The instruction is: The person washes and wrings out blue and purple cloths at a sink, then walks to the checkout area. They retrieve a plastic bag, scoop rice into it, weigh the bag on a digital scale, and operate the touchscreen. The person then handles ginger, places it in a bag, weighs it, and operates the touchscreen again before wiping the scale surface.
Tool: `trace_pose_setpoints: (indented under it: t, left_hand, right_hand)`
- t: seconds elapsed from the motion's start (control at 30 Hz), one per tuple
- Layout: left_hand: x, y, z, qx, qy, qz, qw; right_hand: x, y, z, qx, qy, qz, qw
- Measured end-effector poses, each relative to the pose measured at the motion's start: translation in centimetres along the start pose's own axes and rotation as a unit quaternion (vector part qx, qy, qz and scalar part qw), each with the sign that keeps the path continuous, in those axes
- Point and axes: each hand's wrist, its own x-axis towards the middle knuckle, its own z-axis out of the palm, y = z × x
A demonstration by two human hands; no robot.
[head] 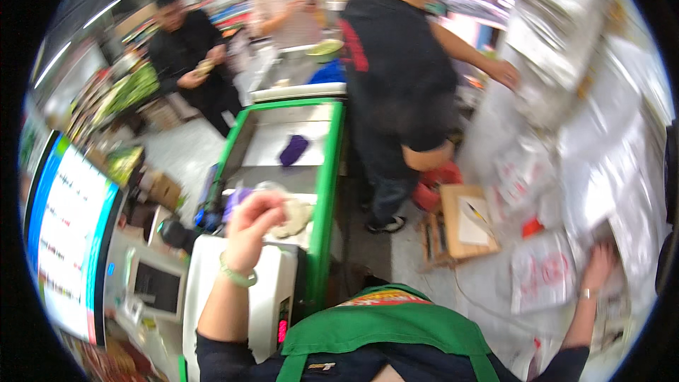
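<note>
My left hand [255, 225], with a pale green bangle on its wrist, is raised over the near end of a green-rimmed checkout counter [334, 154]. Its fingers are curled, and blur hides whether anything is between them. Just beyond them a pale, lumpy item [293, 218] lies on the counter, beside something purple [237, 202]. Far out to the right, my right hand [600, 265] reaches in among clear plastic bags [599, 143]. Its fingertips are partly hidden there. A flat bag with red print [542, 273] hangs close to it.
Below my left forearm is a white machine [212, 276] with red digits. A lit monitor [69, 239] stands left. A person in a black T-shirt [398, 69] stands beside the counter, one arm toward the bags. A wooden stool [451, 223] bears paper and a pen.
</note>
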Motion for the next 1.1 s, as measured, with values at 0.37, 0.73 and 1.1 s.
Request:
trace_pose_setpoints:
  t: [0.37,0.73,1.1]
  left_hand:
    - [-3.1,-3.6,2.4,-0.067,-0.182,-0.136,0.972]
    - [-3.2,-1.6,1.1,-0.255,0.069,-0.067,0.962]
    - [-9.8,2.3,-5.3,-0.294,0.379,-0.056,0.876]
  right_hand:
    - [-3.4,-25.8,-10.3,0.486,0.102,-0.324,0.805]
    - [3.3,-49.1,-28.6,0.796,0.022,-0.398,0.456]
    - [4.8,-65.6,-32.2,0.611,-0.684,-0.398,0.022]
